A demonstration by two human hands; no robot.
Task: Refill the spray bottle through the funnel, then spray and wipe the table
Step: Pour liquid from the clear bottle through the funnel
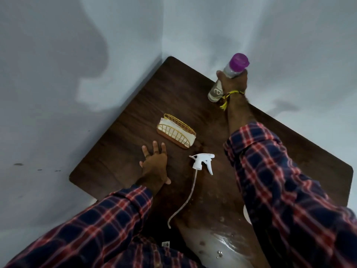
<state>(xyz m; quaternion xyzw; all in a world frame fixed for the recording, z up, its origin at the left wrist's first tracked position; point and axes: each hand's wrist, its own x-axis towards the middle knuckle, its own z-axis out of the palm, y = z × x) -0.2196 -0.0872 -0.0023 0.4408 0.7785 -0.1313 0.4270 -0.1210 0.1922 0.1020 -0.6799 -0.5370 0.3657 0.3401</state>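
— What sort of room is it?
— Plain pale grey walls [58, 55] meeting in a corner, with a dark wooden table [146, 97] pushed into it.
— Any light?
— It falls unevenly: broad soft shadows lie on the left wall, and the table's near edge shines with a wet glare.
— Marks?
— A few dark specks low on the left wall.

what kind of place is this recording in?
Probably a plain home or canteen corner: a dark wood-grain table pushed against bare pale walls, with a wire napkin holder on it.
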